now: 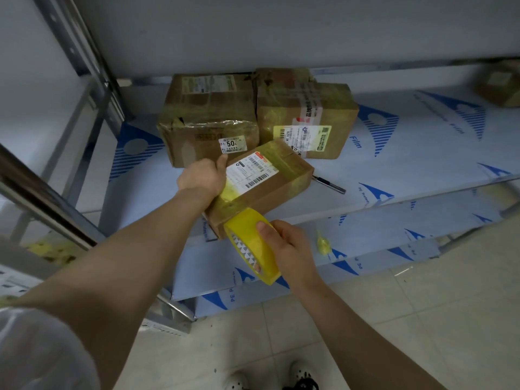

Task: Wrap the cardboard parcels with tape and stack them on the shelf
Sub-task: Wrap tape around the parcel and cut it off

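A long cardboard parcel [270, 187] with a white barcode label lies tilted at the front of the shelf board [408, 164]. My left hand [202, 175] grips its left side, thumb up on the label edge. My right hand [287, 246] holds a roll of yellow tape [253, 249] against the parcel's near end. A strip of tape runs from the roll up over the near left corner. Two bigger taped parcels, one at left [208, 119] and one at right [306, 114], stand side by side behind it.
A dark pen-like tool [329, 184] lies on the shelf right of the parcel. A crumpled yellow tape scrap [323, 243] sits on the lower shelf. Another box [501, 85] rests at the far right. Metal shelf posts [92, 68] rise at left; tiled floor is below.
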